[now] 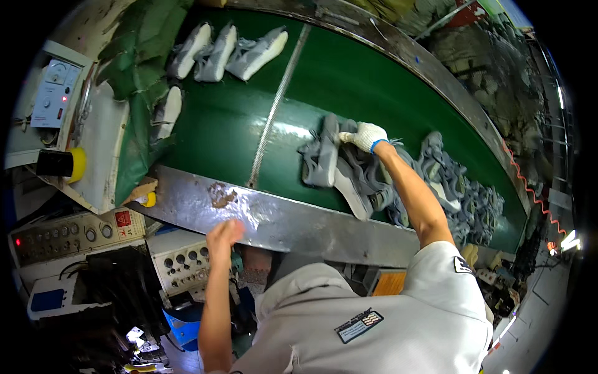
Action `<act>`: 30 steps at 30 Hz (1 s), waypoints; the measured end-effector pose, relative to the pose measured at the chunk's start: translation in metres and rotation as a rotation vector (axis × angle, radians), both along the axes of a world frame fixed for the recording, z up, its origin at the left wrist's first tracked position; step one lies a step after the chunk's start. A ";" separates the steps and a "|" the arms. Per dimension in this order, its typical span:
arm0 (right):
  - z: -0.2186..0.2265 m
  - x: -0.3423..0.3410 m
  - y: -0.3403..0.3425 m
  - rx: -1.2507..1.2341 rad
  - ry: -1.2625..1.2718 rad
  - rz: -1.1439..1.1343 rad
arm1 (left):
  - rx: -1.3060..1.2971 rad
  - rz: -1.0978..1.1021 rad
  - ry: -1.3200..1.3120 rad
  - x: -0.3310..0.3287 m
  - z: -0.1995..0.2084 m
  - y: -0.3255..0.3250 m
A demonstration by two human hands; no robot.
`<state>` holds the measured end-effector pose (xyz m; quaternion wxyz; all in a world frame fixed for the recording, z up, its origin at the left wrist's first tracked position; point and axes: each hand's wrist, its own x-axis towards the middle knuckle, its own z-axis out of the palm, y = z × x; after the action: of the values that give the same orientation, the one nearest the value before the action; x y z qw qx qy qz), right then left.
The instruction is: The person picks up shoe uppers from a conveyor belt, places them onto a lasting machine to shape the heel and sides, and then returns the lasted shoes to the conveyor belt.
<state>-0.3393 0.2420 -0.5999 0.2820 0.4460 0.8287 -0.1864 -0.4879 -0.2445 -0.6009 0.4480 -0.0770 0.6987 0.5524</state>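
My right hand (367, 136) wears a white knit glove with a blue cuff. Its fingers are curled at the left end of a pile of grey shoes (433, 165), closed on a grey shoe that the glove partly hides. Just left of the thumb, another grey shoe (327, 153) stands tilted with its sole showing. A pale-soled shoe (352, 192) leans below it. My bare left hand (224, 237) is over the near metal edge (280, 224) of the green conveyor belt (230, 124); its fingers are blurred and no shoe is near it.
Several pale-soled grey shoes (215, 53) lie at the belt's far left, with one shoe (167, 113) beside the green flap (134, 81). Control panels (75, 234) with knobs stand at left. A red coiled cord (529, 181) hangs at right; bulky sacks (467, 62) lie beyond the belt.
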 end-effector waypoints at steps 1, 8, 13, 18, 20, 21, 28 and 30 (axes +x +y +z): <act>-0.018 -0.018 0.009 0.046 0.090 -0.009 | -0.019 0.048 -0.031 0.006 -0.007 -0.016; -0.137 -0.260 0.037 -0.334 0.740 -0.534 | -0.140 0.170 -0.087 0.064 -0.017 -0.058; -0.181 -0.412 0.018 -0.095 0.666 -0.893 | -0.245 0.285 -0.183 0.092 -0.027 -0.081; -0.207 -0.391 0.033 -0.254 1.005 -1.001 | -0.239 0.404 -0.189 0.109 -0.010 -0.092; -0.171 -0.361 -0.012 -0.857 1.186 -1.035 | -0.178 0.484 -0.206 0.130 -0.014 -0.106; -0.176 -0.325 0.003 -1.096 1.296 -0.959 | -0.159 0.429 -0.166 0.124 -0.015 -0.112; -0.049 -0.133 -0.238 -2.208 0.933 -0.877 | -0.113 0.474 0.223 0.065 0.040 -0.138; -0.064 -0.106 -0.299 -2.671 0.640 -1.305 | 0.007 0.520 0.290 0.039 0.067 -0.144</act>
<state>-0.4449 -0.0574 -0.6635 0.1513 0.0911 -0.2537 -0.9510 -0.4492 -0.3888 -0.5338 0.1872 -0.1722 0.7103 0.6564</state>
